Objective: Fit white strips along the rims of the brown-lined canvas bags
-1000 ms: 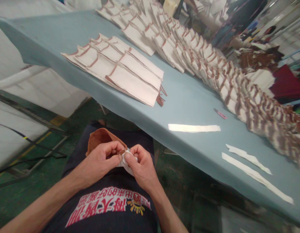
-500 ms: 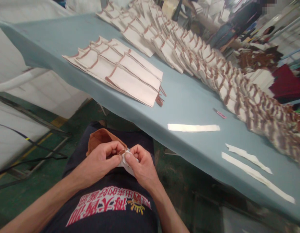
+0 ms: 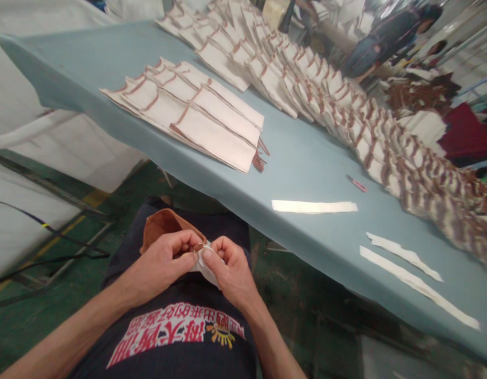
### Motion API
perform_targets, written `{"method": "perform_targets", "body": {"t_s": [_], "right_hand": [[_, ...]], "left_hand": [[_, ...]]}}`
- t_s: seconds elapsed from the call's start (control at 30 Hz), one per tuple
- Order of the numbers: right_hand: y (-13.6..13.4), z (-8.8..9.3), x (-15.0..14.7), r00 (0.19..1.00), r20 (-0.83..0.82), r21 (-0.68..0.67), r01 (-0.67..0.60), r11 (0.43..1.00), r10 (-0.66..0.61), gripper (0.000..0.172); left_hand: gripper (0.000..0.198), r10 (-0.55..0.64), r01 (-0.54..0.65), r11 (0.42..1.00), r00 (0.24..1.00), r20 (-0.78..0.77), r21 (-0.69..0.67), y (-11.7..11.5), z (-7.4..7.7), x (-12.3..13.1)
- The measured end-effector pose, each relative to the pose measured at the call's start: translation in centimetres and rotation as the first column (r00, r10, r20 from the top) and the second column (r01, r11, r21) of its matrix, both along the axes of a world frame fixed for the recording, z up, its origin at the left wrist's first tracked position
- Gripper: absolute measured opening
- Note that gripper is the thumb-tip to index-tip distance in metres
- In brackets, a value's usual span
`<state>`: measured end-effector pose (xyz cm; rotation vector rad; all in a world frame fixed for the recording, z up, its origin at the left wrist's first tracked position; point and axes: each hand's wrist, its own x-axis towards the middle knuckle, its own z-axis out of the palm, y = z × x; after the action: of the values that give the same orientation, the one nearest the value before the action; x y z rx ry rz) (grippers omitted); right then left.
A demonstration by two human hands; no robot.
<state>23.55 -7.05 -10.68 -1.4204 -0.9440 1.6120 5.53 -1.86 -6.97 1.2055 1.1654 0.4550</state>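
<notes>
Over my lap, a piece of brown cloth (image 3: 155,225) with a white fabric edge (image 3: 207,271) is pinched between my two hands. My left hand (image 3: 168,258) has thumb and fingers closed on it from the left, where the brown meets the white. On the other side my right hand (image 3: 232,266) grips the white part between thumb and bent fingers. Their fingertips almost meet, and what lies right between them is partly hidden. The brown cloth hangs in a loose fold behind my left hand.
A table with a blue-green cover (image 3: 314,158) slants ahead. On it are stacked cream pieces with brown edges (image 3: 215,126), a long overlapping row (image 3: 306,79), white strips (image 3: 314,207), pink-handled snips (image 3: 357,183) and brown scraps (image 3: 259,160). Farther back a person (image 3: 385,42) bends over.
My hands and the cloth stay almost still. In the background, the bending person's head and upper body have come more into view.
</notes>
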Motion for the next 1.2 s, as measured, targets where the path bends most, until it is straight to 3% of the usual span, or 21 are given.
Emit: {"method": "perform_targets", "body": {"t_s": [1.0,1.2], "right_hand": [[-0.3,-1.2,-0.3,0.998,-0.064,-0.040,0.007,0.999,-0.009,0.060],[0.2,-0.4,-0.2,0.998,-0.062,-0.023,-0.010,1.000,0.008,0.059]], "left_hand": [[0.025,-0.023,0.023,1.000,1.000,-0.013,-0.010,-0.3,-0.8,0.2],[0.022,-0.002,0.002,0.999,1.000,0.008,0.046,-0.6,-0.8,0.2]]}}
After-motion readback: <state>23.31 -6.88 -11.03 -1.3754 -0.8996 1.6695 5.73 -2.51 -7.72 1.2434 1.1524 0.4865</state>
